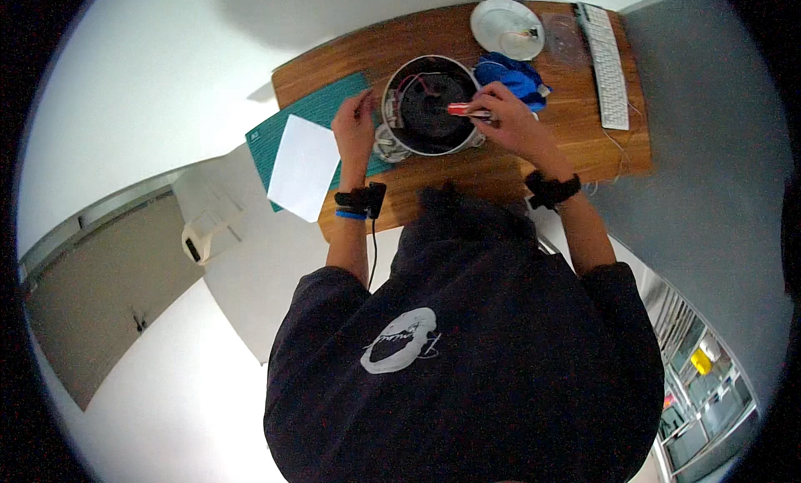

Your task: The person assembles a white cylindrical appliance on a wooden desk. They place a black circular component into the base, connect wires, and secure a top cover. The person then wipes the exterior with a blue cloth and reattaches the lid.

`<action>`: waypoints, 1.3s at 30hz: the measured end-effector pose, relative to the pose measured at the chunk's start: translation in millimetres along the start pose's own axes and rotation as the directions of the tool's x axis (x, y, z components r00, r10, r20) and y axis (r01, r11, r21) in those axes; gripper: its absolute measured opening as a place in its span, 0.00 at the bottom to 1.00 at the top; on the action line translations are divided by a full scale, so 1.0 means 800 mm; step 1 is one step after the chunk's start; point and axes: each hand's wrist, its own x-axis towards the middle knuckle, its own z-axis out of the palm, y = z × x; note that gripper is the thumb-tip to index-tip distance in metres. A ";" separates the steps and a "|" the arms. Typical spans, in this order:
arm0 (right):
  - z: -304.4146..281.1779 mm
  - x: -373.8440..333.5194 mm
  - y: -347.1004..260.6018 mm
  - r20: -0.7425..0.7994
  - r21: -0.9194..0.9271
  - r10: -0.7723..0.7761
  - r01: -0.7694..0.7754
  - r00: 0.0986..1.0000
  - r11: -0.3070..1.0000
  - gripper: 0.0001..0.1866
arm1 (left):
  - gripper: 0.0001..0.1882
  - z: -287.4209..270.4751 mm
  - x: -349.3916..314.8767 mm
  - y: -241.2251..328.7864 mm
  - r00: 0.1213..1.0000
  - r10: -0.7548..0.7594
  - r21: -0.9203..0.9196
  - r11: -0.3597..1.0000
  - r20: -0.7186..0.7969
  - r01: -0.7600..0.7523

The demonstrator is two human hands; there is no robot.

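A round container point(434, 153) with a pale rim and a dark inside sits on the wooden table. Thin reddish wires point(430, 88) and a pale piece point(396, 109) lie in it, on the left. Between the fingertips of my right hand point(509, 120), a small red-and-white object point(458, 109) is held over the container's right side; its kind is unclear. Just outside the left rim is my left hand point(355, 123), its fingers bent and drawn together. Whether it pinches something is too blurred to see.
Under my left arm lie a green cutting mat point(334, 99) and a white sheet point(302, 166). A blue cloth point(511, 76), a white plate point(492, 24) with a small item on it, a clear container point(565, 39) and a white keyboard point(602, 70) stand at the far right.
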 end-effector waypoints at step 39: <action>-0.069 0.018 0.093 0.183 0.690 0.447 -0.438 0.876 0.577 0.12 | 0.16 0.166 0.064 0.206 0.689 -0.129 -0.165 0.924 0.713 0.344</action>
